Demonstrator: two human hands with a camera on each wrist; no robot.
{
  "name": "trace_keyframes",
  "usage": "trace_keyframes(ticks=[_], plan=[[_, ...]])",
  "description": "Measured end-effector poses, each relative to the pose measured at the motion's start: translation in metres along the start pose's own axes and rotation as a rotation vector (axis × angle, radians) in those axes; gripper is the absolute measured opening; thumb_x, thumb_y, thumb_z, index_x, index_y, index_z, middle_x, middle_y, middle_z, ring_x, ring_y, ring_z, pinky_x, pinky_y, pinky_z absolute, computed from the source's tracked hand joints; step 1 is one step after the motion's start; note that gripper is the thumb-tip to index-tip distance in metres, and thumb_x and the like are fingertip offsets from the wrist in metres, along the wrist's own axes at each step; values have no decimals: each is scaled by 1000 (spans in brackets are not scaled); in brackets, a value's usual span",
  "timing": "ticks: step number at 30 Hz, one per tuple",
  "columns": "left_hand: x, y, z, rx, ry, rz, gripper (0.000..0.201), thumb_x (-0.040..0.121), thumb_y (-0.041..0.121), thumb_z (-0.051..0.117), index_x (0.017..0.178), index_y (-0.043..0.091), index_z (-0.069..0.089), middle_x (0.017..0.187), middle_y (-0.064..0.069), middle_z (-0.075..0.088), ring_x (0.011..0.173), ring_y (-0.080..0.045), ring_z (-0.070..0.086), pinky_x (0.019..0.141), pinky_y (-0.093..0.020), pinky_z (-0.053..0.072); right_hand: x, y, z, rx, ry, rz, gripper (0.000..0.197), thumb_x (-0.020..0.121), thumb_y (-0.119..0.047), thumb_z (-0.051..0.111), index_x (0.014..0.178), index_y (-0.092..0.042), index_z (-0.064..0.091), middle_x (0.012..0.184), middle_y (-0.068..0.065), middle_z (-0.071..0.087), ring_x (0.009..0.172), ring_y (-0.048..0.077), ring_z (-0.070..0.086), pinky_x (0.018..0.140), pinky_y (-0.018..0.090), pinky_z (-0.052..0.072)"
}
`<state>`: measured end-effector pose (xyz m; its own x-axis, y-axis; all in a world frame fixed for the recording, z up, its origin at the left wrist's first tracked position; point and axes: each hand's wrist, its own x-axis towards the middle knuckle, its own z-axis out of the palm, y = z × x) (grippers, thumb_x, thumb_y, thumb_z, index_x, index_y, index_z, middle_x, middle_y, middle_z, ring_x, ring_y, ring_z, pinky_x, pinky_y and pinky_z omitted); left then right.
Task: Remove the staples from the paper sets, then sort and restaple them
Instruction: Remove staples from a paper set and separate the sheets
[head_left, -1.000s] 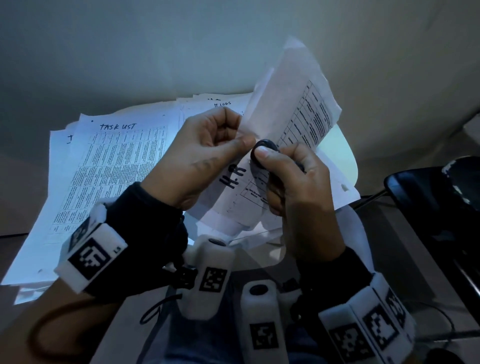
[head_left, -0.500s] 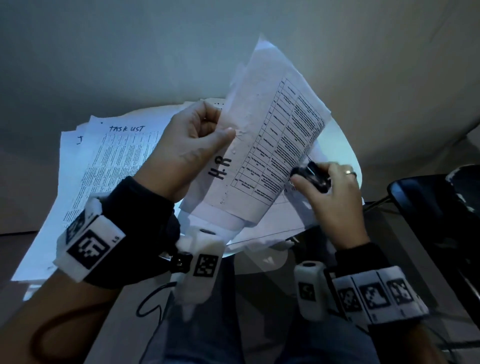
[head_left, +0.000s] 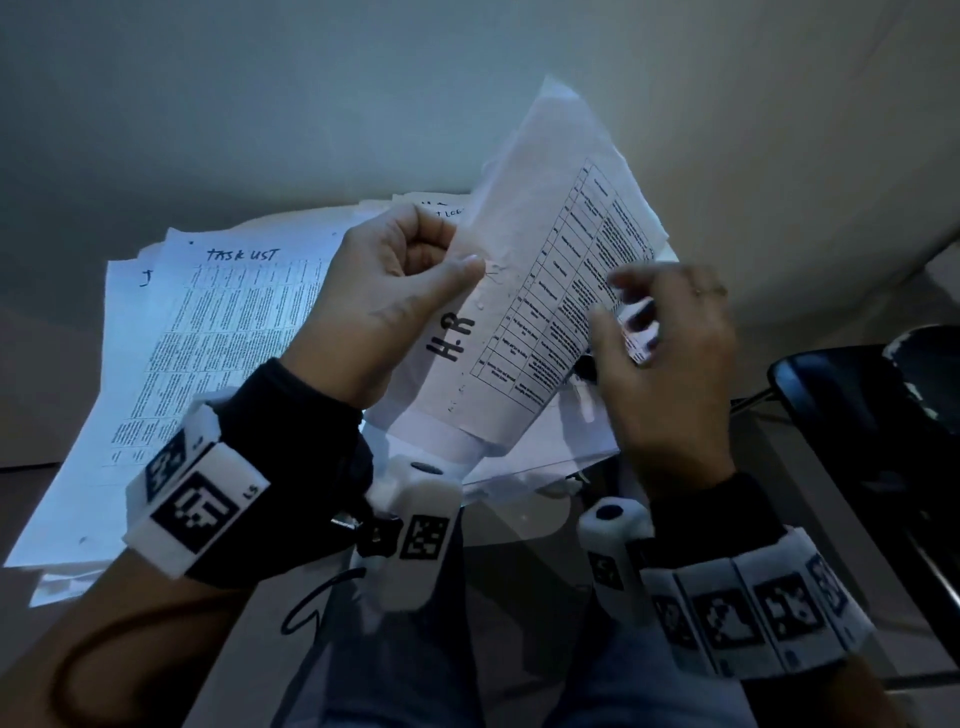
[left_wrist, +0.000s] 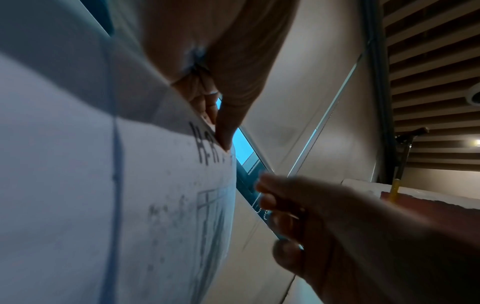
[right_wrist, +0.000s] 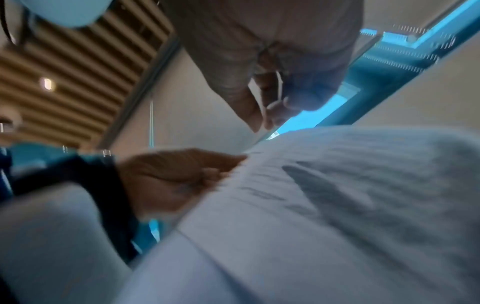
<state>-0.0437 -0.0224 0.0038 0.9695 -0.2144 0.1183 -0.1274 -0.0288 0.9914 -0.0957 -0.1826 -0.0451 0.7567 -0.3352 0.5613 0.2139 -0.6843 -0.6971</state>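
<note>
**H.R set held up over the paper-strewn surface**

Loose printed sheets (head_left: 208, 332) covered the surface's (head_left: 47, 353) left side, under a pale wall; a dark chair (head_left: 857, 415) stood right. The H.R paper set (head_left: 524, 312) hung tilted, its long axis rising rightward, pinched at its top-left corner by the left hand (head_left: 384, 306). The right hand (head_left: 670, 358), fingers loosely spread, touched its right edge.

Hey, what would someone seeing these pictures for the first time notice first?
Probably the paper set marked "H.R", held up tilted in the middle, with the left hand pinching its edge beside the lettering. The right hand sits at its right edge, blurred, with something dark tucked under it. Behind, a stack of printed sheets headed "TASK LIST" lies flat on the left.
</note>
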Motion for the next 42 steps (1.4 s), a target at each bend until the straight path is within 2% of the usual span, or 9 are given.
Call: trace_keyframes(ticks=[2, 4, 8, 14, 20, 31, 35, 39, 42], plan=[[-3, 1, 4, -4, -7, 14, 10, 74, 10, 66, 81, 9, 59, 67, -2, 69, 60, -15, 64, 60, -27, 54, 3, -27, 3, 124, -57, -4, 7, 84, -19, 61, 82, -13, 62, 82, -2, 56, 66, 2, 48, 62, 12, 40], [-7, 3, 6, -11, -3, 35, 11, 74, 14, 64, 82, 9, 58, 68, -4, 69, 62, -18, 63, 61, -29, 53, 6, -46, 8, 277, -137, 123, 11, 84, -23, 64, 75, -17, 62, 64, -8, 56, 57, 1, 49, 58, 15, 42], [-14, 6, 7, -41, 18, 59, 9, 74, 14, 65, 81, 10, 59, 70, -6, 68, 65, -21, 63, 64, -32, 53, 10, -57, 11, 393, -184, 254, 14, 83, -17, 69, 70, -16, 63, 55, -11, 55, 53, 4, 52, 60, 24, 49], [-18, 9, 9, -99, -38, 50, 12, 72, 11, 67, 79, 8, 58, 66, -1, 69, 61, -12, 65, 60, -21, 53, 14, -59, 6, 455, -159, 291, 17, 83, -10, 66, 67, -14, 61, 57, -2, 57, 56, 9, 54, 59, 24, 48], [-19, 13, 12, -108, -71, 39, 12, 68, 11, 64, 77, 8, 57, 61, 2, 69, 55, -5, 63, 56, -15, 49, 18, -60, 6, 394, -235, 315, 21, 83, -19, 63, 63, -17, 54, 59, -3, 55, 61, 13, 53, 63, 32, 47], [-1, 10, 1, -30, 26, 69, 13, 82, 2, 64, 80, 13, 58, 62, 4, 69, 56, -8, 63, 59, -21, 53, 25, -45, -3, 420, -242, 384, 21, 86, -14, 52, 66, -19, 47, 62, -6, 49, 56, 11, 44, 56, 31, 42], [9, 13, -13, 61, 91, 95, 20, 75, 12, 66, 84, 22, 52, 59, 6, 65, 54, -6, 61, 57, -19, 50, 49, 5, -7, 226, -284, 405, 18, 82, -11, 53, 65, -15, 52, 66, 3, 59, 57, 12, 51, 61, 33, 45], [14, 14, -18, 149, 144, 137, 29, 81, 6, 66, 86, 25, 45, 59, 3, 60, 54, -9, 59, 57, -24, 49, 68, 44, 3, 71, -385, 402, 21, 79, 4, 51, 66, -12, 54, 68, 8, 63, 65, 22, 65, 58, 27, 50], [13, 13, -18, 203, 134, 174, 20, 75, 11, 67, 76, 24, 54, 65, 6, 59, 57, -5, 55, 58, -18, 46, 71, 63, 5, -150, -421, 313, 17, 80, 2, 51, 86, -5, 65, 91, 16, 68, 87, 34, 65, 78, 41, 53]])
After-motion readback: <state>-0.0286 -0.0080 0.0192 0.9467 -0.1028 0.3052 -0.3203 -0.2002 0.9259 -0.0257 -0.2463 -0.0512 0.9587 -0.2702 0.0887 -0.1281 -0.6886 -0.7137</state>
